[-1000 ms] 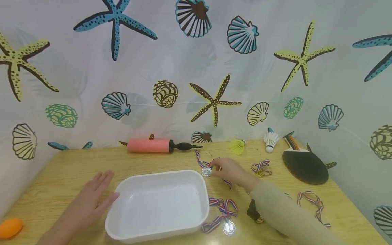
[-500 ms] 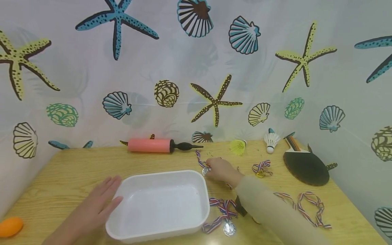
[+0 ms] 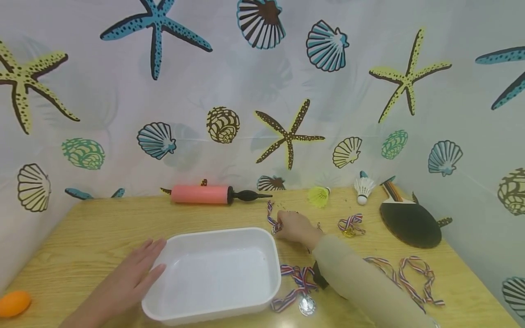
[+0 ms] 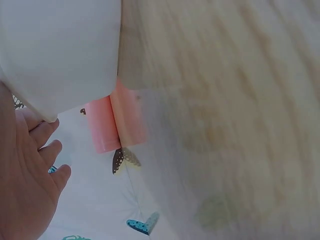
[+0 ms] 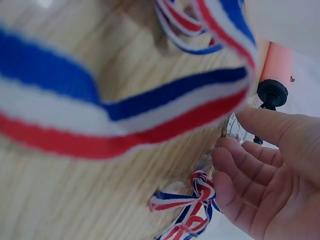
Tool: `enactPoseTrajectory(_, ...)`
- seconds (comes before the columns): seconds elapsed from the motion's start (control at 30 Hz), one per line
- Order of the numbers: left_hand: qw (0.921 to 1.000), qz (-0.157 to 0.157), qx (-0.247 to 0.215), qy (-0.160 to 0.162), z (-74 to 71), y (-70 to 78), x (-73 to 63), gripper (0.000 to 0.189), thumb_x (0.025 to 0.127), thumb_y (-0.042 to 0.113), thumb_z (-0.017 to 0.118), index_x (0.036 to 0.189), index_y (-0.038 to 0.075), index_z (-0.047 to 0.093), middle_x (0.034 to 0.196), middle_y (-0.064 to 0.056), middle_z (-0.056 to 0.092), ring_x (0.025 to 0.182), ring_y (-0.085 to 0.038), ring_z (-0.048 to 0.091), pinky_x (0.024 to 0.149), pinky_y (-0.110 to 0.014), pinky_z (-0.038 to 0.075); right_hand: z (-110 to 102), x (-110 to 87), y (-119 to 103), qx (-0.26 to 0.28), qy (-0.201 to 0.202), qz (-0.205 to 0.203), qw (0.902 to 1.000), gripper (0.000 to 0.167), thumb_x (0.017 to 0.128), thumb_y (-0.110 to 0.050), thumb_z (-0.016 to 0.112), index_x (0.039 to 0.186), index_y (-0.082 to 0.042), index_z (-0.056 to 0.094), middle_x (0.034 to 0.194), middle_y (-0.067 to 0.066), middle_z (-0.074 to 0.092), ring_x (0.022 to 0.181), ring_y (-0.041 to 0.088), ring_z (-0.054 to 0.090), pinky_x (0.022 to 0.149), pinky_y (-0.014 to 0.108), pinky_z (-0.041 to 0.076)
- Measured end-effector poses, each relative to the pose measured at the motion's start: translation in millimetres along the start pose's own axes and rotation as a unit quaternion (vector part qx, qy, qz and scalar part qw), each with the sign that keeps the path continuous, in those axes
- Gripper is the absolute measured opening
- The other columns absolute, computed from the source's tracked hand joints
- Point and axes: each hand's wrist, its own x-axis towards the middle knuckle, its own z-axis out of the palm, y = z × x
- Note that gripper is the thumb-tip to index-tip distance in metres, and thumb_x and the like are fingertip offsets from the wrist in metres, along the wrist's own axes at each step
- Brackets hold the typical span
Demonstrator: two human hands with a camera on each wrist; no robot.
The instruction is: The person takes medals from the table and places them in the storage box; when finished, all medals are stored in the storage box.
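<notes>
My right hand (image 3: 297, 229) is behind the tray's right end, pinching a silver medal (image 3: 275, 229) by its edge. In the right wrist view, thumb and fingertips meet on that medal (image 5: 234, 127). Its striped ribbon (image 3: 270, 214) trails back on the table; part is hidden under the hand. My left hand (image 3: 133, 275) lies along the left side of the white plastic tray (image 3: 217, 282), fingers extended. In the left wrist view, its fingers touch the rim of the tray (image 4: 65, 60). Another silver medal (image 3: 307, 305) with a tangled ribbon lies right of the tray.
A gold medal (image 3: 349, 233), a yellow shuttlecock (image 3: 319, 196), a white shuttlecock (image 3: 363, 189) and a black table tennis bat (image 3: 410, 223) lie right. A pink hand pump (image 3: 201, 194) lies at the back. An orange ball (image 3: 14, 304) sits left. More ribbons (image 3: 426, 280) lie near the right arm.
My right hand has moved slightly left onto the silver medal and taken hold of it; its ribbon has shifted a little. My left hand has slid slightly right, closer against the tray.
</notes>
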Motion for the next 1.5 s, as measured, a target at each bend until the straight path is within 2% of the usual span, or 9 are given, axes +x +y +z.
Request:
enactPoseTrajectory(0.33,0.9999,0.006,0.012,0.005,0.5,0.9,0.1,0.063,0.097,0.045,0.037,0.143,0.003,0.029,0.145,-0.022,0.028,0.131,-0.042,0.022,0.099,-0.063,0.024,-6.2,-2.9,4.6,0.024,0.008,-0.014,0.9996,0.013,0.081,-0.015,0.069,0.079,-0.011,0.057,0.073,-0.002,0.054,0.067,0.015,0.048,0.056,0.026,0.042)
enactPoseTrajectory(0.47,0.9999,0.006,0.014,0.006,-0.3,1.7,-0.4,0.063,0.097,0.045,0.037,0.143,0.002,0.029,0.145,-0.022,0.028,0.131,-0.042,0.022,0.099,-0.062,0.024,-12.8,-5.8,8.9,0.064,0.022,-0.032,0.9972,0.014,0.082,-0.01,0.067,0.073,-0.009,0.057,0.07,-0.001,0.053,0.063,0.014,0.048,0.052,0.023,0.041)
enactPoseTrajectory(0.63,0.9999,0.003,0.016,0.004,-0.5,1.9,-0.1,0.064,0.097,0.046,0.037,0.143,0.002,0.03,0.145,-0.022,0.028,0.131,-0.042,0.021,0.1,-0.061,0.023,-24.6,-8.1,15.6,0.118,0.045,-0.023,0.9916,0.014,0.083,-0.007,0.065,0.071,-0.007,0.056,0.068,0.0,0.053,0.059,0.013,0.048,0.049,0.022,0.04)
enactPoseTrajectory(0.77,0.9998,0.001,0.02,0.003,0.0,1.6,-0.1,0.064,0.097,0.046,0.037,0.143,0.003,0.03,0.145,-0.021,0.028,0.131,-0.041,0.021,0.1,-0.062,0.024,-33.9,-10.3,22.7,0.166,0.06,-0.024,0.984,0.01,0.084,-0.004,0.062,0.077,-0.004,0.055,0.07,0.003,0.056,0.06,0.014,0.054,0.05,0.023,0.044)
enactPoseTrajectory(0.83,0.9998,0.001,0.02,0.003,-0.1,1.6,-0.3,0.064,0.097,0.046,0.037,0.143,0.003,0.03,0.145,-0.021,0.028,0.131,-0.041,0.022,0.099,-0.062,0.024,-39.1,-11.8,25.9,0.203,0.059,-0.024,0.9771,0.004,0.085,-0.001,0.061,0.087,0.0,0.057,0.075,0.006,0.059,0.063,0.016,0.058,0.055,0.027,0.049)
enactPoseTrajectory(1.0,0.9999,0.003,0.016,0.004,-1.6,2.9,-0.8,0.063,0.097,0.045,0.037,0.143,0.002,0.031,0.145,-0.021,0.029,0.131,-0.041,0.022,0.099,-0.062,0.024,-54.1,-18.5,30.9,0.243,0.063,-0.036,0.9672,0.028,0.088,0.002,0.055,0.115,0.007,0.055,0.089,0.013,0.064,0.072,0.02,0.062,0.065,0.033,0.054)
enactPoseTrajectory(1.07,0.9999,0.006,0.014,0.006,-2.0,3.2,-1.1,0.063,0.097,0.045,0.037,0.143,0.002,0.031,0.144,-0.021,0.029,0.131,-0.041,0.022,0.099,-0.061,0.024,-59.8,-21.9,31.6,0.238,0.069,-0.042,0.968,0.028,0.088,0.001,0.054,0.115,0.008,0.057,0.092,0.013,0.064,0.075,0.02,0.063,0.067,0.032,0.054)
enactPoseTrajectory(1.3,0.9998,0.007,0.016,0.008,-2.3,3.6,-1.1,0.062,0.097,0.044,0.037,0.143,0.002,0.031,0.144,-0.021,0.029,0.131,-0.041,0.022,0.1,-0.061,0.024,-74.9,-30.6,33.8,0.23,0.099,-0.047,0.9671,0.016,0.089,-0.005,0.057,0.1,0.003,0.066,0.088,0.009,0.066,0.075,0.019,0.063,0.069,0.034,0.054)
enactPoseTrajectory(1.5,0.9998,0.001,0.018,0.001,-2.4,4.0,-0.2,0.063,0.097,0.045,0.037,0.142,0.001,0.032,0.145,-0.02,0.029,0.132,-0.041,0.021,0.1,-0.061,0.023,-89.3,-39.1,32.3,0.257,0.111,-0.047,0.9588,0.022,0.09,-0.01,0.057,0.105,0.004,0.065,0.094,0.012,0.066,0.08,0.023,0.064,0.073,0.036,0.054)
